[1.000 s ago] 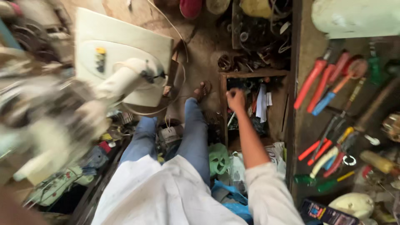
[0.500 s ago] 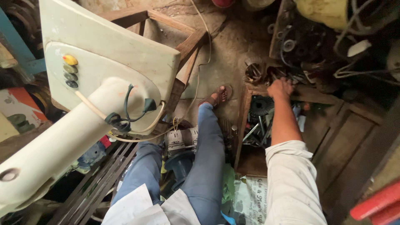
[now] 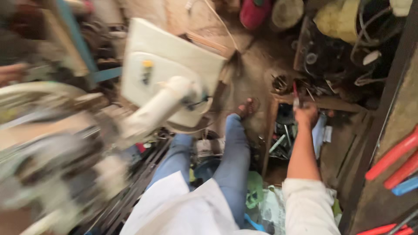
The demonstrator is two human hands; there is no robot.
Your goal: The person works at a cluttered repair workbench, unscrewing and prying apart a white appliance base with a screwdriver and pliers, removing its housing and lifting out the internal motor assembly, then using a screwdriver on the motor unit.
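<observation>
Underfoot, dusty workshop floor (image 3: 257, 65), cluttered wooden crate (image 3: 322, 103).

It was a cramped repair workshop, as shown by the red-handled tools (image 3: 394, 154) laid on a board, a wooden crate of metal parts (image 3: 283, 137), tangled cables (image 3: 370, 39) and a cream machine housing (image 3: 170, 69) on the dirt floor

I note a cream-coloured machine housing with a rounded arm (image 3: 174, 82) as landmark. Right of it, blue-jeaned legs (image 3: 230, 152) stretch over the dirt floor. Far right of it, red-handled tools (image 3: 392, 156) lie on a wooden board. Above-right, a red round container (image 3: 254, 13).
</observation>
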